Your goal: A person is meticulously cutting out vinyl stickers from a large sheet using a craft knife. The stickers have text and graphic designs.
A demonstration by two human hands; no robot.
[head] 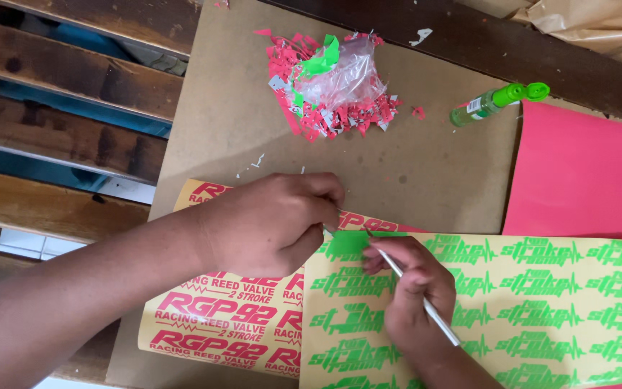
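My left hand [271, 223] pinches a small green vinyl scrap [345, 243] at the top left corner of a yellow sheet of green cut stickers [541, 302]. My right hand [412, 292] rests on that sheet and grips a thin silver pick tool [426, 302] like a pen, its tip pointing at the green scrap. Under the left hand lies a second yellow sheet with red stickers [217, 324], partly covered by the green one.
A brown cardboard work board [426, 166] carries a pile of red and green vinyl scraps with clear plastic [336, 83]. A small green-capped bottle [498, 101] lies at the back right beside a pink sheet [584, 173]. Wooden slats [66, 86] run along the left.
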